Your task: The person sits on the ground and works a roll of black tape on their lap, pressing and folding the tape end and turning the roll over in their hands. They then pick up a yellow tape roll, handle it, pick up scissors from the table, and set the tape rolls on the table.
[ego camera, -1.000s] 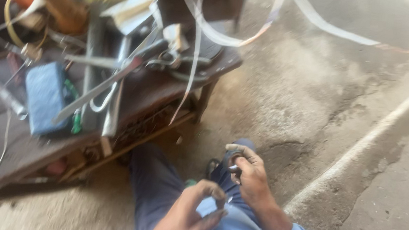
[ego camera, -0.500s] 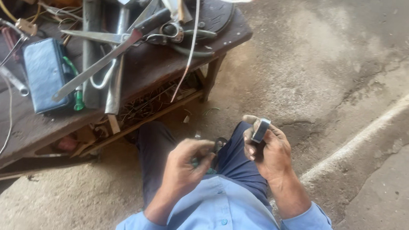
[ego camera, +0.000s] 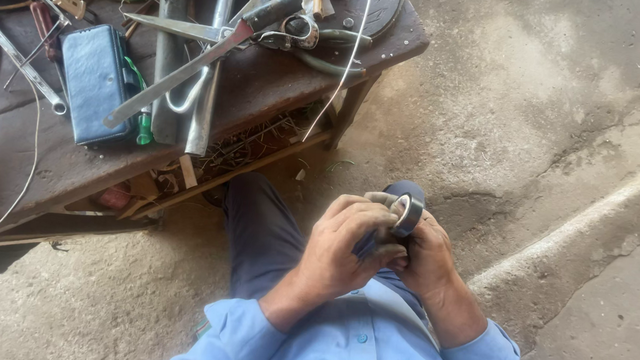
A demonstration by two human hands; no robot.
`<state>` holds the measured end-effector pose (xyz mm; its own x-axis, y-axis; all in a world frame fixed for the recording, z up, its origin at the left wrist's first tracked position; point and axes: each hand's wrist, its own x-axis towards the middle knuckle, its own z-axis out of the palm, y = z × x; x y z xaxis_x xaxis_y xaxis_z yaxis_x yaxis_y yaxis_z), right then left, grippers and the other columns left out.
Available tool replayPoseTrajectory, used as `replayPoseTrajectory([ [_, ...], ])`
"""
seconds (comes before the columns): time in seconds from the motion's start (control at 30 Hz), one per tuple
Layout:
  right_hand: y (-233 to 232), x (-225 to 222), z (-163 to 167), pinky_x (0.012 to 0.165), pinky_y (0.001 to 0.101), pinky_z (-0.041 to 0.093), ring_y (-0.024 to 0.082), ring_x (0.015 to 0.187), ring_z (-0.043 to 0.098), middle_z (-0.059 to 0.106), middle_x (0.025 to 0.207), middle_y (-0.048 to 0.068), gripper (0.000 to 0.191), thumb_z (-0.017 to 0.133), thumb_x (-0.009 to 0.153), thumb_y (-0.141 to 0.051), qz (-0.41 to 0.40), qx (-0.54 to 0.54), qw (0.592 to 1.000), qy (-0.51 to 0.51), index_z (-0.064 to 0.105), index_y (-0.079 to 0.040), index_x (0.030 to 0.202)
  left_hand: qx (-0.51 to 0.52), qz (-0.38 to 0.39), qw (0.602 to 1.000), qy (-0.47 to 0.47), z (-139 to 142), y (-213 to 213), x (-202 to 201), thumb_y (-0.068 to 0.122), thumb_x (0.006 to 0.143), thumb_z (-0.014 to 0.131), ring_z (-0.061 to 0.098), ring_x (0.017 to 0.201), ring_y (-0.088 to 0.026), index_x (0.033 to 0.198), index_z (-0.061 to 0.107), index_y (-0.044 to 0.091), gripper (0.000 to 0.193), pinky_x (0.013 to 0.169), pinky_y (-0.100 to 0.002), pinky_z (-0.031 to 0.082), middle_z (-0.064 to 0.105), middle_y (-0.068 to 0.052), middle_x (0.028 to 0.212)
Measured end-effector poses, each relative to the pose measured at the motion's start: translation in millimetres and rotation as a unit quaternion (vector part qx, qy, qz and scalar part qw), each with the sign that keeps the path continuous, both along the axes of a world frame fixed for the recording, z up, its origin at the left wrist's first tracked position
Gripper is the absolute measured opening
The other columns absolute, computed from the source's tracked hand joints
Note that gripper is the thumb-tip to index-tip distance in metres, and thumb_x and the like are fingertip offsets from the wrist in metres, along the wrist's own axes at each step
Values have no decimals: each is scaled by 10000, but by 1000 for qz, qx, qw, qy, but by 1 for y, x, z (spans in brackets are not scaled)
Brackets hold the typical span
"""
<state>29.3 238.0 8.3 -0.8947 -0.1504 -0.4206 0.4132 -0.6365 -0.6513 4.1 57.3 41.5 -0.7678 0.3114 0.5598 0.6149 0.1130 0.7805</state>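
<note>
Since the earlier frames both hands have drawn closer together over the lap, and the dark roll now sits higher between them, its open core turned up toward the camera. On the left, the cluttered wooden worktop (ego camera: 266, 94) carries a blue-grey case (ego camera: 94, 81), a green-handled screwdriver (ego camera: 140, 114) just beside it, and long metal shears (ego camera: 199, 57) lying across a grey bar. Further right, the left hand (ego camera: 341, 251) is curled nearly shut, its fingers folded over the near side of the roll of black tape (ego camera: 406, 207). The right hand (ego camera: 425, 259) cups the roll from beneath and behind, thumb and fingers closed on its rim. To do this well, it seems wise to keep the roll pinned steady in the right hand while the left fingertips search the edge for the loose end, peeling slowly so the strip does not tear or fold onto itself. Whether a free end is already lifted cannot be told, as the left fingers cover that part; a small dark piece under them is also unclear. Below, the blue shirt (ego camera: 351, 353) is cut off by the frame.
</note>
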Motion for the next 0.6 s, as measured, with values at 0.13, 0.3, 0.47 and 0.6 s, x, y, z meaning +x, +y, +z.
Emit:
replayPoseTrajectory([
  [0.13,4,6,-8,449,200,447,84,572,562,647,851,85,374,597,1052,-216,12,-76,996,42,613,83,1277,21,3,1000,-12,1,3,5,113,794,896,700,1111,-295,1203,625,81,491,930,-381,586,716,-106,1172],
  [0.3,0,4,-9,803,288,601,161,899,712,726,1028,112,368,620,902,-165,4,21,998,60,614,47,1203,102,-43,986,-127,-8,-2,12,99,822,906,728,999,-213,1227,584,88,517,872,-326,604,707,-104,1084],
  [0.47,4,4,-2,775,251,571,131,905,682,715,1029,113,316,707,1010,-87,29,27,987,157,648,72,1276,350,-218,821,-396,-26,-14,8,72,897,845,723,1026,-190,1345,521,76,553,944,-342,610,697,-97,1085],
  [0.6,6,7,-1,600,219,541,108,789,672,739,993,117,325,722,1002,-162,21,68,983,170,665,61,1232,369,-176,823,-395,-37,-23,7,64,914,825,681,1097,-180,1336,530,67,514,985,-320,581,668,-120,1166],
])
